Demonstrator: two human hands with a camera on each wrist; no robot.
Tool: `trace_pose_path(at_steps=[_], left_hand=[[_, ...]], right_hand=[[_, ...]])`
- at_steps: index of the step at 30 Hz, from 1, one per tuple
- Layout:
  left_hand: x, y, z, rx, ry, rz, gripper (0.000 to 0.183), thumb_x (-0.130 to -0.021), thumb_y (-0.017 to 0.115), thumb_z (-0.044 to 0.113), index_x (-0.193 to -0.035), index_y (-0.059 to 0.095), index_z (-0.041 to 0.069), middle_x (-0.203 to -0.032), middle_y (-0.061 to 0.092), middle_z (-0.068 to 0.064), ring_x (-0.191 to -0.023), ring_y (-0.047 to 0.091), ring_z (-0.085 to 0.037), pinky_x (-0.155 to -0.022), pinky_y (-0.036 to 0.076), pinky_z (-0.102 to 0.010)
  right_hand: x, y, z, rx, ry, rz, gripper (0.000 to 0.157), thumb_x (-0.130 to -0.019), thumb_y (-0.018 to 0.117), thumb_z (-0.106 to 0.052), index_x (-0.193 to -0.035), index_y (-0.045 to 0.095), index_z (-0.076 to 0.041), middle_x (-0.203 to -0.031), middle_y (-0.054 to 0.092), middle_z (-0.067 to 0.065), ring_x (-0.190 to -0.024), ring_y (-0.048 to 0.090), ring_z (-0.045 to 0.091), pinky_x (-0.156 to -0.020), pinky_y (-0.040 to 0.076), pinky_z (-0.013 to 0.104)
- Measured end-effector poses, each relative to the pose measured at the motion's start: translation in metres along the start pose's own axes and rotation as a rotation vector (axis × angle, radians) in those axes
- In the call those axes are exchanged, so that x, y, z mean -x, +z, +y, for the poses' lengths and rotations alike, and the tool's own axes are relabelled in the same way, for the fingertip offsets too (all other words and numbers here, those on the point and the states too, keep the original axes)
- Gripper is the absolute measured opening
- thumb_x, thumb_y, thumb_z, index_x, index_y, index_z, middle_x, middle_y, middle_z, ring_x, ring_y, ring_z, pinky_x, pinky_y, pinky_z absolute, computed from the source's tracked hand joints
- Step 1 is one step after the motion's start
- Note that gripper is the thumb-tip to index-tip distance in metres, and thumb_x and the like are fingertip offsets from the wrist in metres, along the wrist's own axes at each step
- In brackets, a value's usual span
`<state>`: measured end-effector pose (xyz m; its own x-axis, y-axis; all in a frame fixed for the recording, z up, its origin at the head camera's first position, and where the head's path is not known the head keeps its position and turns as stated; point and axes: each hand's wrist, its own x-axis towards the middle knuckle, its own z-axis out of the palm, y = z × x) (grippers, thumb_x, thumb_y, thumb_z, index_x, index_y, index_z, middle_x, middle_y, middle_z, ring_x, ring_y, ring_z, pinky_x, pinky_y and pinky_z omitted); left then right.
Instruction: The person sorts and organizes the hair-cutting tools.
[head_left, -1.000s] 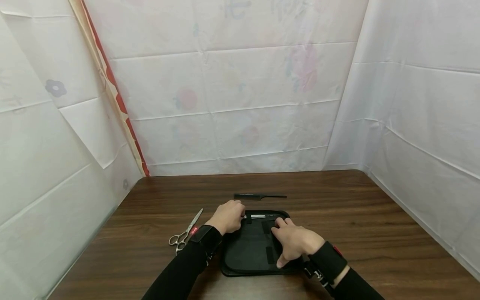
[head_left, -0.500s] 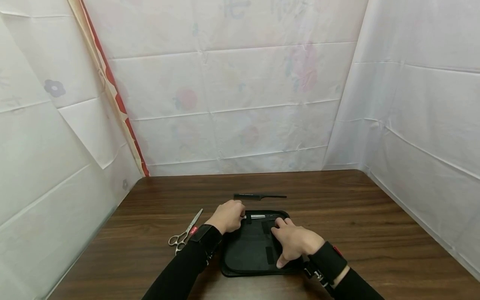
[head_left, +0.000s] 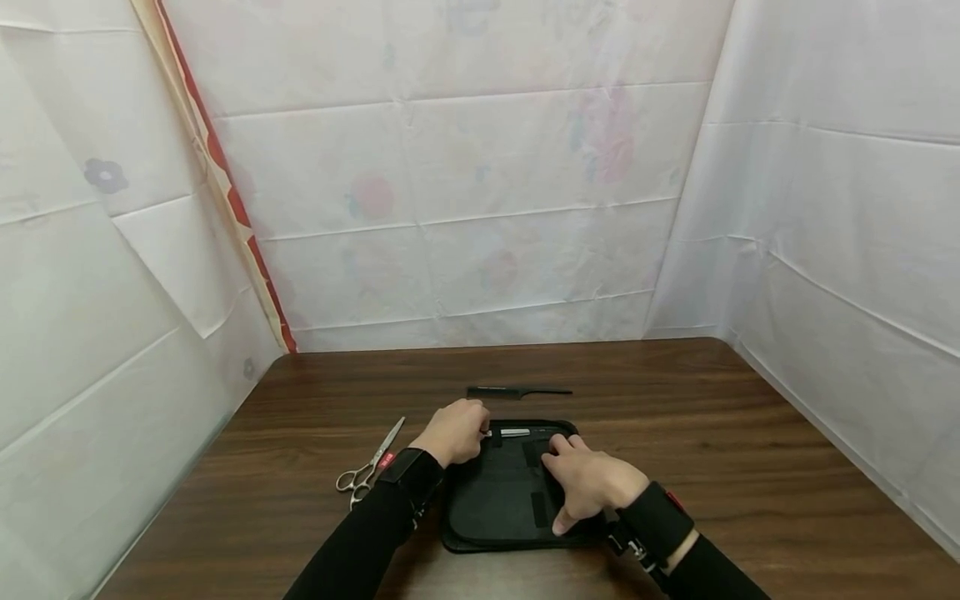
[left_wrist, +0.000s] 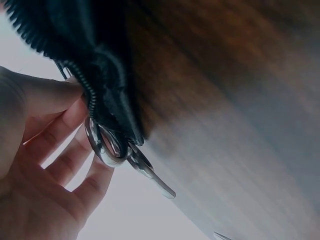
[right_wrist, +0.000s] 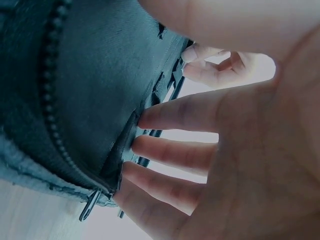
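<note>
An unfolded black zippered case (head_left: pixel 495 504) lies on the wooden table. At its far left corner, my left hand (head_left: pixel 456 432) pinches a pair of scissors; a silver piece of them (head_left: pixel 515 432) shows beside a strap near the far edge. Metal finger rings (left_wrist: pixel 104 150) stick out past the zipper edge beside my fingers in the left wrist view. My right hand (head_left: pixel 592 482) rests across the right side of the case, fingers spread. Its fingertips touch the dark lining along the far part in the right wrist view. The grip of the left fingertips is partly hidden.
Another pair of silver scissors (head_left: pixel 375 462) with a red tag (head_left: pixel 386 460) lies left of the case. Beyond the case lies a black tail comb (head_left: pixel 495 392). White sheets (head_left: pixel 465 208) surround the table at the back and sides.
</note>
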<state>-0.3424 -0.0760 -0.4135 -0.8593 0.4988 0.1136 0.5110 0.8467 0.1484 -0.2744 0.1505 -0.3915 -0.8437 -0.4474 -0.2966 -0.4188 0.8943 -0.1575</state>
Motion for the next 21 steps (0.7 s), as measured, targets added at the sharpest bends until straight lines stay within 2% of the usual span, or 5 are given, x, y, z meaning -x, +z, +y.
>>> trace_pose_path(at_steps=[7,21], left_hand=[[0.0031,-0.0011,-0.0033,0.018,-0.008,-0.016,0.008,-0.094,0.071,0.006,-0.094,0.072,0.013,-0.093,0.062,0.0,-0.086,0.062,-0.021,-0.074,0.052,-0.039],[0.0023,-0.0004,-0.0012,0.027,0.0,-0.014,0.008,-0.094,0.071,0.005,-0.094,0.072,0.013,-0.094,0.063,-0.001,-0.086,0.062,-0.02,-0.075,0.052,-0.039]], right_hand=[[-0.0003,0.0006,-0.0048,-0.011,0.004,-0.003,0.089,-0.073,0.092,-0.042,-0.147,0.053,-0.009,-0.15,0.039,0.01,-0.139,0.036,0.03,-0.102,0.047,0.049],[0.0003,0.0018,-0.0029,-0.006,0.003,0.011,0.09,-0.072,0.093,-0.041,-0.146,0.054,-0.008,-0.147,0.041,0.009,-0.135,0.038,0.029,-0.099,0.049,0.048]])
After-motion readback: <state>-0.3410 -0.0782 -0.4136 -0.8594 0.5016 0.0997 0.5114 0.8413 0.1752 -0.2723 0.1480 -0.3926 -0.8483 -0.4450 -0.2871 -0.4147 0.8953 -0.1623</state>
